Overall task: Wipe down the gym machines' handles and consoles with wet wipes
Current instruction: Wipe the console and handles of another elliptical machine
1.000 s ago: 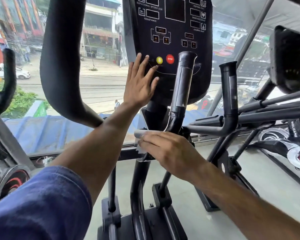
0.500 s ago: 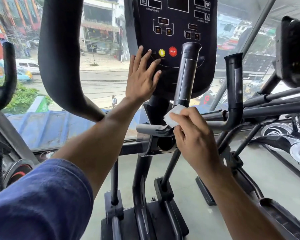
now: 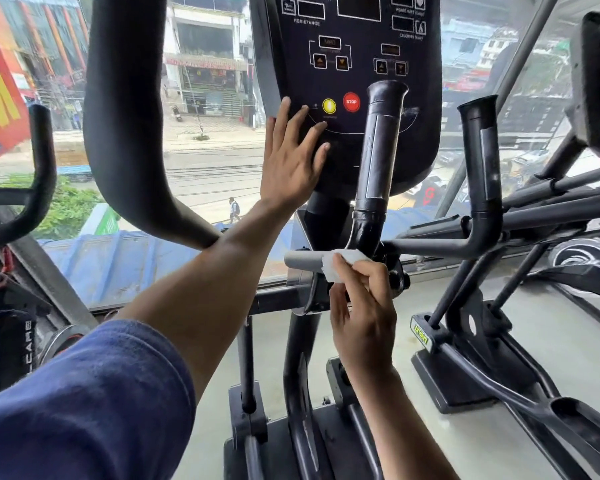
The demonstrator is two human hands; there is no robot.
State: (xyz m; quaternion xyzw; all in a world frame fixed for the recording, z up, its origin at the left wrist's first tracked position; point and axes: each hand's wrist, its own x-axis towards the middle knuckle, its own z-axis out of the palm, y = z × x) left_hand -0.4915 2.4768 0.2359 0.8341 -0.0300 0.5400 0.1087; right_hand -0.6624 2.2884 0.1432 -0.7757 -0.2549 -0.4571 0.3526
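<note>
Item — left hand point(image 3: 293, 157): I see it flat against the lower edge of the console point(image 3: 354, 64), fingers straight and spread, gripping nothing; fingertips lie just left of the yellow button point(image 3: 329, 106) and the red STOP button point(image 3: 351, 102); a blue sleeve point(image 3: 84, 403) covers the upper arm.
Item — right hand point(image 3: 361, 306): fingers curled, pinching a white wipe point(image 3: 340, 263) between thumb and fingertips.
Item — wipe: pressed on the grey bar point(image 3: 302, 259), at the foot of the upright handle point(image 3: 381, 150).
Item — handle: black, tilted slightly right, in front of the console's right half.
Item — second handle point(image 3: 482, 161): further right, upright, well apart from both hands.
Item — large curved arm point(image 3: 125, 98): black, far left; street beyond the window point(image 3: 208, 150).
</note>
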